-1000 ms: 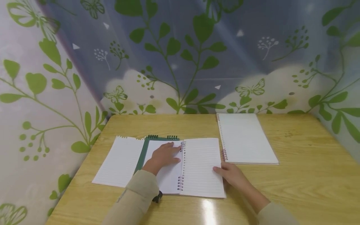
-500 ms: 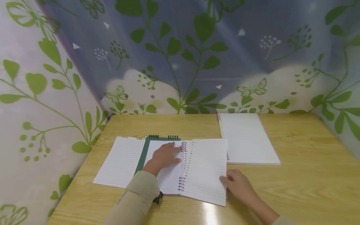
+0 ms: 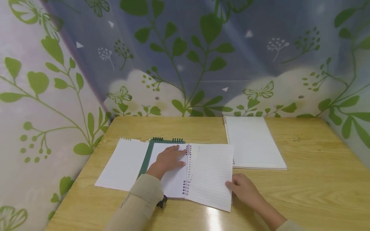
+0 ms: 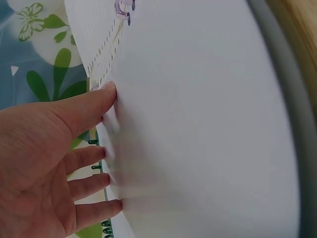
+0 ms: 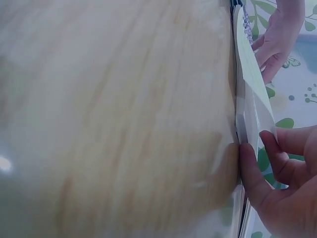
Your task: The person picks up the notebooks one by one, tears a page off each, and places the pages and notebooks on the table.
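Paper (image 3: 212, 178) sits pinched in the right hand (image 3: 245, 189), left hand (image 3: 169, 160) touching notebook (image 3: 174, 186).

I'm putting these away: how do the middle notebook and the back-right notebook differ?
The middle notebook lies open, its purple coil between two sides; the back-right notebook has its reddish coil along its left edge. A lined sheet sits askew on the middle notebook, while the back-right notebook's top page lies flat. Both are coil-bound, with white pages.

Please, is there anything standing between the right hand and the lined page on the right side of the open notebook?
Nothing visible: the right hand already pinches the lined page directly at its outer edge.
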